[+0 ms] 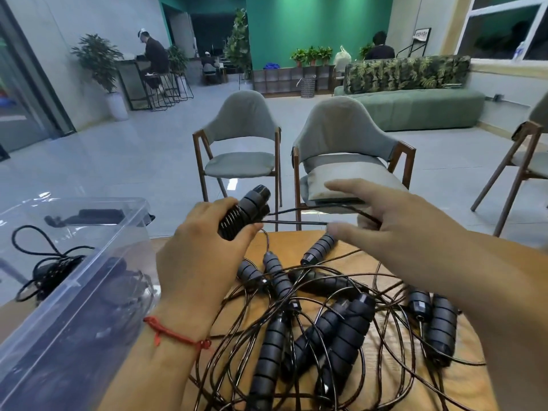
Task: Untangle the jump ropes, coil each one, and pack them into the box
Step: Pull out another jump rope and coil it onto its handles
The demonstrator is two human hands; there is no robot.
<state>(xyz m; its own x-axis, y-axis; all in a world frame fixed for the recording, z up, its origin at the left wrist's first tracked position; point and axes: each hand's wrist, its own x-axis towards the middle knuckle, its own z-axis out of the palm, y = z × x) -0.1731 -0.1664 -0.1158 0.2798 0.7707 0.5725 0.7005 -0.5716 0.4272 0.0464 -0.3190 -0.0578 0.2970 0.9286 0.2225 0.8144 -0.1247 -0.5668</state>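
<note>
**Desk:** Any writing legible?

**Operator:** Only a sign (421, 34) by the far wall. I recorded its characters as too small to read.

**Desk:** Containers?

**Operator:** One clear plastic box (89, 292), at the left beside the worktop (284, 244). Through its wall I saw dark coiled ropes (56, 271), but I could not count them.

**Desk:** And the grips?

**Operator:** The left grip (204, 250) was curled round a pair of black handles (246, 212), raised above the worktop's far edge. The right grip (394, 221) was spread wide with its fingers straight. A cord (296, 223) ran from the handles across the gap between its thumb and forefinger. The other jump ropes (311, 321) lay tangled on the worktop beneath both grips.
</note>
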